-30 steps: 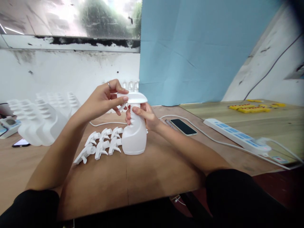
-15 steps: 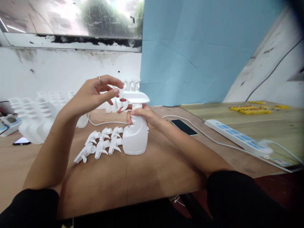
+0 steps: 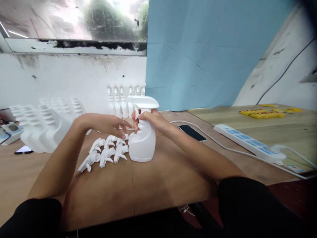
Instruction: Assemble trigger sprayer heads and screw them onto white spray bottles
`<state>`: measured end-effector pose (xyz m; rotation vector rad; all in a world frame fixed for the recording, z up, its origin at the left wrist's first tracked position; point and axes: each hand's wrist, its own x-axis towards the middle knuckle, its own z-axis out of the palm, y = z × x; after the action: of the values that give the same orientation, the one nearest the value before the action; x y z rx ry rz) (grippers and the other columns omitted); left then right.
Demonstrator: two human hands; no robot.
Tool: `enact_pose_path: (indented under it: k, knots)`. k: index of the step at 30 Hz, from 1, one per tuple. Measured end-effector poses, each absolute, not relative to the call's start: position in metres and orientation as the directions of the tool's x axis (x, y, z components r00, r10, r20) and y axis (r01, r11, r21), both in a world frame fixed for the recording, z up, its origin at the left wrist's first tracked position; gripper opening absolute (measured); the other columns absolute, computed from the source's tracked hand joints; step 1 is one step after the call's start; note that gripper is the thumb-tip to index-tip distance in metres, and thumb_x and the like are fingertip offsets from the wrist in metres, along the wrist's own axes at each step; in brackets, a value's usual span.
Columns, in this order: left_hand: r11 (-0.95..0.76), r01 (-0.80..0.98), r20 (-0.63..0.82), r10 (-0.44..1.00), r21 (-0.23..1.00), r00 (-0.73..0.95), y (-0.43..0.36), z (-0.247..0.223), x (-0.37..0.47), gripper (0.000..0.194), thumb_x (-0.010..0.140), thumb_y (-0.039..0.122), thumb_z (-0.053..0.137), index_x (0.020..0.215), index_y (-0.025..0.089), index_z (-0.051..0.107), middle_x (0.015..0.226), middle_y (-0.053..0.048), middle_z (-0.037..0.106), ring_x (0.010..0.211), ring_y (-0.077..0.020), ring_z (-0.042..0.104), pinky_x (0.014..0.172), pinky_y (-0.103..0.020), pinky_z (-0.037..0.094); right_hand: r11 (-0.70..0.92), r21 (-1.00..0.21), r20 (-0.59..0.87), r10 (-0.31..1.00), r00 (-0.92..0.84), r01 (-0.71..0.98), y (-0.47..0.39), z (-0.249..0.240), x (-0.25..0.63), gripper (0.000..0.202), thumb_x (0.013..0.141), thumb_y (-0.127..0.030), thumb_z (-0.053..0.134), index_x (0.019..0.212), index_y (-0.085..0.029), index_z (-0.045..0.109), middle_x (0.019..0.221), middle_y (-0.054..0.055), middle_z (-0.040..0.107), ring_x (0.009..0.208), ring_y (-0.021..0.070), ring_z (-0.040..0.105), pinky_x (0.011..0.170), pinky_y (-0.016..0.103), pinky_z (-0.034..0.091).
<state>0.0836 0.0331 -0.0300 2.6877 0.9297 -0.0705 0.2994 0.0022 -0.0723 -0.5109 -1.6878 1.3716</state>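
Bottle [image 3: 142, 147], white, is standing upright on the brown desk [image 3: 160, 178] in front of me, with a white sprayer [image 3: 143, 101] sitting on its neck. Through the head camera I am seeing the right hand [image 3: 158, 122] closing around the neck, just under the sprayer. The left hand [image 3: 106, 124] is hovering at the near left, fingers loosely spread and apparently holding nothing; its fingertips are hanging over six loose sprayers [image 3: 106, 157], and I cannot tell whether they are touching one. The step in hand, as I judge it, is steadying the capped bottle; a move from here is calling for a firm neck grip and a left hand clear of the loose pieces. More white bottles [image 3: 42, 132] are standing in a cluster at the left, and a row of slim ones [image 3: 117, 104] is lining the wall [image 3: 61, 72]. A lit phone [image 3: 23, 149] is lying at the far left, a dark phone [image 3: 192, 133] right of the bottle. Beyond it, a white cable [image 3: 223, 147] is running past a power strip [image 3: 249, 143], and yellow pieces [image 3: 267, 114] are lying on a wood-grain top [image 3: 235, 119]. Blue cloth [image 3: 198, 56] is hanging beside a smudged window [image 3: 111, 19].
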Motion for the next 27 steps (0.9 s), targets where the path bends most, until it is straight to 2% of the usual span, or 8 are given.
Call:
enact_pose_path:
  k: [3, 7, 10, 13, 17, 19, 21, 27]
  knots:
    - [-0.761, 0.553, -0.199, 0.516, 0.339, 0.833, 0.034, -0.035, 0.098, 0.047, 0.087, 0.050, 0.060, 0.126, 0.025, 0.061, 0.111, -0.006, 0.072, 0.090, -0.0190, 0.069, 0.073, -0.024, 0.049, 0.413, -0.879, 0.476, 0.731, -0.490, -0.238, 0.002, -0.066, 0.304, 0.027, 0.076, -0.023, 0.057, 0.103, -0.017, 0.055, 0.068, 0.001, 0.064, 0.062, 0.0154, 0.059, 0.065, 0.032, 0.052]
    - [-0.805, 0.552, 0.042, 0.573, 0.218, 0.819, 0.032, -0.035, 0.109, 0.050, 0.084, 0.053, 0.062, 0.123, 0.021, 0.064, 0.092, -0.003, 0.073, 0.078, -0.0178, 0.067, 0.069, -0.025, 0.046, 0.617, -0.756, 0.653, 0.693, -0.306, -0.218, 0.008, -0.054, 0.315, 0.035, 0.079, -0.035, 0.060, 0.111, -0.020, 0.058, 0.087, 0.003, 0.065, 0.080, 0.0176, 0.065, 0.077, 0.034, 0.054]
    - [-0.819, 0.551, 0.264, 0.573, 0.158, 0.776, 0.034, -0.030, 0.104, 0.051, 0.083, 0.053, 0.063, 0.125, 0.024, 0.065, 0.098, -0.002, 0.073, 0.079, -0.0180, 0.066, 0.072, -0.026, 0.046, 0.728, -0.685, 0.717, 0.670, -0.193, -0.019, 0.018, -0.046, 0.330, 0.047, 0.080, -0.048, 0.064, 0.119, -0.023, 0.057, 0.110, 0.007, 0.063, 0.106, 0.0230, 0.062, 0.086, 0.036, 0.055]
    - [-0.739, 0.665, 0.469, 0.629, 0.113, 0.620, 0.051, -0.028, 0.087, 0.050, 0.081, 0.052, 0.066, 0.123, 0.025, 0.067, 0.095, -0.002, 0.073, 0.080, -0.0209, 0.066, 0.077, -0.030, 0.047, 0.723, -0.647, 0.716, 0.685, -0.132, 0.242, 0.028, -0.039, 0.350, 0.058, 0.081, -0.054, 0.066, 0.132, -0.029, 0.050, 0.133, 0.008, 0.054, 0.117, 0.0249, 0.056, 0.085, 0.036, 0.056]
    - [-0.495, 0.854, 0.625, 0.720, 0.160, 0.300, 0.096, -0.042, 0.059, 0.047, 0.081, 0.045, 0.067, 0.119, 0.018, 0.065, 0.097, -0.007, 0.071, 0.084, -0.0252, 0.067, 0.083, -0.034, 0.048, 0.690, -0.609, 0.712, 0.693, -0.113, 0.392, 0.037, -0.033, 0.377, 0.060, 0.086, -0.049, 0.064, 0.139, -0.034, 0.041, 0.146, 0.007, 0.041, 0.113, 0.0229, 0.059, 0.078, 0.032, 0.058]
    - [-0.363, 0.896, 0.651, 0.750, 0.255, 0.119, 0.120, -0.058, 0.048, 0.054, 0.079, 0.041, 0.068, 0.126, 0.016, 0.057, 0.106, -0.010, 0.069, 0.088, -0.0270, 0.067, 0.083, -0.034, 0.049, 0.686, -0.608, 0.712, 0.694, -0.108, 0.399, 0.038, -0.030, 0.386, 0.056, 0.087, -0.045, 0.062, 0.138, -0.033, 0.043, 0.145, 0.008, 0.042, 0.108, 0.0215, 0.062, 0.075, 0.031, 0.059]
    - [-0.237, 0.905, 0.616, 0.787, 0.354, -0.035, 0.140, -0.075, 0.039, 0.062, 0.078, 0.037, 0.070, 0.130, 0.013, 0.047, 0.101, -0.011, 0.068, 0.084, -0.0272, 0.067, 0.077, -0.034, 0.050, 0.688, -0.617, 0.716, 0.692, -0.091, 0.382, 0.038, -0.028, 0.392, 0.051, 0.086, -0.041, 0.063, 0.134, -0.032, 0.047, 0.142, 0.007, 0.046, 0.101, 0.0193, 0.065, 0.076, 0.030, 0.059]
    - [-0.081, 0.925, 0.533, 0.835, 0.370, -0.140, 0.169, -0.118, 0.022, 0.032, 0.079, 0.032, 0.065, 0.104, 0.014, 0.053, 0.082, -0.009, 0.065, 0.084, -0.0284, 0.066, 0.078, -0.035, 0.049, 0.703, -0.654, 0.712, 0.696, -0.087, 0.280, 0.033, -0.024, 0.396, 0.043, 0.082, -0.034, 0.067, 0.122, -0.028, 0.053, 0.132, 0.007, 0.053, 0.082, 0.0132, 0.067, 0.078, 0.031, 0.058]
